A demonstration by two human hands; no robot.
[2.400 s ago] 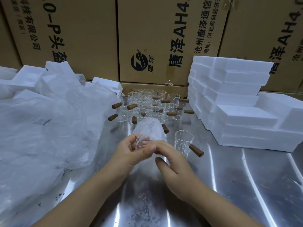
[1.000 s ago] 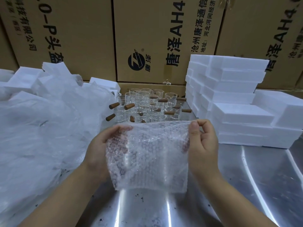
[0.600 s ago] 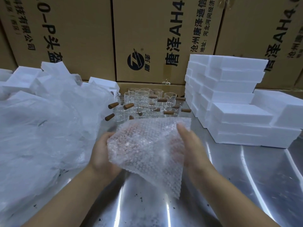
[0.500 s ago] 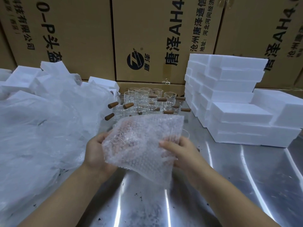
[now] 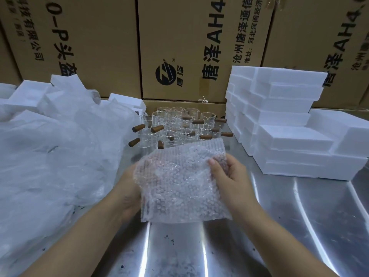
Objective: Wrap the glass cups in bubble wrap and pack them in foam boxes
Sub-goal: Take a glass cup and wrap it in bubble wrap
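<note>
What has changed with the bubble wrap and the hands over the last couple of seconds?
The clear bubble wrap sheet, bunched between both hands at first, was spread open, then brought lower. Now the left hand is under its left side, fingers hidden, and the right hand grips its right edge. The glass cups with brown wooden handles and the stacked white foam boxes stayed put.

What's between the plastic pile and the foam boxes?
In the head view, the cluster of glass cups stands there; nearer, the held bubble wrap.
</note>
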